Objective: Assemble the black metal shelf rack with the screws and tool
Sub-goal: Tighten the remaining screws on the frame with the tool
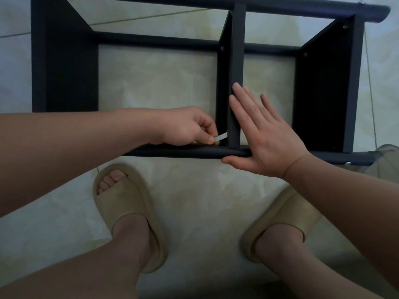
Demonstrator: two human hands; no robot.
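Note:
The black metal shelf rack (323, 87) lies on its side on the tiled floor, its shelf panels standing upright between round tubes. My left hand (190, 128) pinches a small silver tool (220, 138) at the joint where the middle panel (236, 61) meets the near tube (183, 152). My right hand (265, 134) lies flat with straight fingers against the right face of that middle panel, thumb against the near tube. Screw heads (222, 48) show at the far panel corners. The screw under the tool is hidden.
My two feet in beige slippers (127, 212) stand on the pale floor tiles just in front of the rack. A translucent container (388, 160) sits at the right edge behind the near tube's end.

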